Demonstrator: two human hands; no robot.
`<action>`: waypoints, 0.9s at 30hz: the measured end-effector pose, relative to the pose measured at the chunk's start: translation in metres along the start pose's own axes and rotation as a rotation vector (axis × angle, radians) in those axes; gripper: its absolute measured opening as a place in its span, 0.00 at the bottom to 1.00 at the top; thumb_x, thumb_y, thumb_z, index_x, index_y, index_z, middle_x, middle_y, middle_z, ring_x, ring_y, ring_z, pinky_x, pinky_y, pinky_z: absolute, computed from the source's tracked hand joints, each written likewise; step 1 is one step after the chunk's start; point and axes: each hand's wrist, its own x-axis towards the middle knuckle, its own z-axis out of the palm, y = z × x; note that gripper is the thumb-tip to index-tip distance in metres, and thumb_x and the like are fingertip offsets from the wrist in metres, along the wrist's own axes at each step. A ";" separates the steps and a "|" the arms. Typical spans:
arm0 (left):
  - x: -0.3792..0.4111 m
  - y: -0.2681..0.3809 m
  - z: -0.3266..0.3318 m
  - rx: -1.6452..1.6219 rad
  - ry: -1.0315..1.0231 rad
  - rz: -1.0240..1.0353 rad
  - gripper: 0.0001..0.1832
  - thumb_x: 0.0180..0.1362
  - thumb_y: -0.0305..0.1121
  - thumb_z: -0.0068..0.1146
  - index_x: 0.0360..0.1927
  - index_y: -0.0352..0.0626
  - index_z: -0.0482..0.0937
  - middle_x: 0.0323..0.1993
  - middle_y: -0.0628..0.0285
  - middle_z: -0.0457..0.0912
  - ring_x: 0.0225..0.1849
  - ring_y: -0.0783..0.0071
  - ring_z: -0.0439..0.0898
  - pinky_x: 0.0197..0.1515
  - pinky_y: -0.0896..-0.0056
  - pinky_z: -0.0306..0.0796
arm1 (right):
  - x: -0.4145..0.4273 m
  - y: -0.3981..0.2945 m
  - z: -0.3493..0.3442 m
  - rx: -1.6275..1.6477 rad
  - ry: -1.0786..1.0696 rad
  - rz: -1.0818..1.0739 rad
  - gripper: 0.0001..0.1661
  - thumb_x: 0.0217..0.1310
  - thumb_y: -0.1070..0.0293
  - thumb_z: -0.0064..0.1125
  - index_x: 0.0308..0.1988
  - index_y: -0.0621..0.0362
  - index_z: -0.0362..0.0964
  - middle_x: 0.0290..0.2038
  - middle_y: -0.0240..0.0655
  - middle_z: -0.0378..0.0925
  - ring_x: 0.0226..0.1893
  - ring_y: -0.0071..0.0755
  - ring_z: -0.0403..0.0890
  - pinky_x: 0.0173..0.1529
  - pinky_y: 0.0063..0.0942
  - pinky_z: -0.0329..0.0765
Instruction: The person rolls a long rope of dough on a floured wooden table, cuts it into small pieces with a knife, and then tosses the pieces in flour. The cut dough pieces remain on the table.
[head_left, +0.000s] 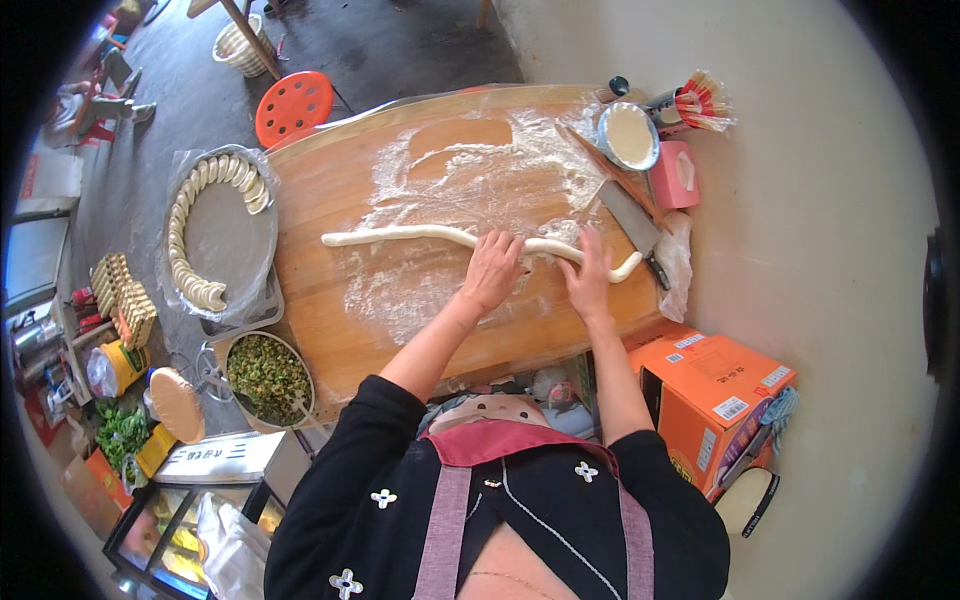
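A long rope of white dough lies across the floured wooden board, bending a little toward its right end. My left hand is curled over the rope near its middle and hides a short piece of it. Further right, my right hand straddles the rope between thumb and fingers; its fingertips are slightly blurred. Loose flour is spread over the board around the dough. Beyond the right hand rests a cleaver with a black handle, beside a wooden rolling pin.
On the left, a round tray carries a curved row of dumplings. A bowl of chopped green filling stands below it. At the right are a bowl of flour, a pink tissue box and the wall. A red stool stands behind.
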 end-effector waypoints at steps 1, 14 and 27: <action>-0.008 0.001 0.008 0.012 -0.036 -0.042 0.17 0.53 0.31 0.69 0.46 0.43 0.76 0.45 0.53 0.77 0.50 0.53 0.76 0.56 0.51 0.69 | -0.019 0.023 -0.013 -0.101 0.042 0.045 0.41 0.61 0.64 0.69 0.71 0.54 0.64 0.73 0.46 0.66 0.76 0.49 0.61 0.79 0.61 0.43; -0.151 -0.029 -0.118 0.247 0.032 -0.379 0.31 0.52 0.36 0.74 0.59 0.37 0.75 0.64 0.48 0.75 0.67 0.46 0.72 0.69 0.46 0.66 | -0.042 -0.058 0.037 0.019 -0.010 -0.211 0.29 0.67 0.64 0.57 0.66 0.55 0.71 0.68 0.43 0.71 0.72 0.51 0.65 0.78 0.50 0.55; -0.014 -0.055 -0.037 0.374 -0.129 -0.080 0.37 0.65 0.38 0.57 0.77 0.47 0.62 0.81 0.52 0.54 0.83 0.49 0.49 0.79 0.31 0.41 | 0.077 -0.045 0.062 -0.231 -0.090 -0.369 0.35 0.72 0.57 0.52 0.75 0.45 0.59 0.80 0.46 0.49 0.79 0.57 0.50 0.79 0.60 0.46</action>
